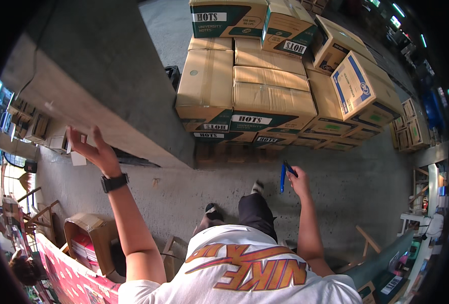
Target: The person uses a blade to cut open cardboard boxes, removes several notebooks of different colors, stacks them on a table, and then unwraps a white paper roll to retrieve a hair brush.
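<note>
My left hand (95, 152) is raised at the left, with a black watch (114, 183) on its wrist. Its fingers are spread and nothing is in them; beside it rises a concrete pillar (108, 96). My right hand (300, 181) is closed around a small hand tool with blue handles, which looks like pliers (283, 177). That tool points away from me, in front of the stacked cardboard boxes (272, 99); its jaws are too small to make out well.
The boxes rest on a wooden pallet (234, 154) ahead. At the lower left stands an open carton (85, 220) with pink-red bundles, near a red patterned surface (70, 271). A wooden frame (369, 240) and a cluttered shelf (419, 238) are at the right.
</note>
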Demonstrator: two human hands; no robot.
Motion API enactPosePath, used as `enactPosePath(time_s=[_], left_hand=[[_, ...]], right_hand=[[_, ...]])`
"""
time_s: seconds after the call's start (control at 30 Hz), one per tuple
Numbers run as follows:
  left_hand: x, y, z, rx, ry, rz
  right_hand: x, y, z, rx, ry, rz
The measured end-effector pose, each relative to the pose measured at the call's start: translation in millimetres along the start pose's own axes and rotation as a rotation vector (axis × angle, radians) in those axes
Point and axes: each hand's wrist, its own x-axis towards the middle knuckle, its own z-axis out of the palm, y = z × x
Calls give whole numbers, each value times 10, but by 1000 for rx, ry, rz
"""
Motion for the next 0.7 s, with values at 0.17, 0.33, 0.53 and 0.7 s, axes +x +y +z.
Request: enactPosePath(time_s=[0.17,0.33,0.53,0.7], left_hand=[[354,70,1017,93,238,80],[406,129,1233,193,349,-13],[223,-22,1271,347,388,-165],[184,-124,1355,408,434,-124]], right_hand=[[1238,-143,3,-272,38,-220],[2704,-634,710,-275,-70,-406],[3630,-1120,1693,-489,-114,-362],[4018,-995,1847,-570,-156,-234]])
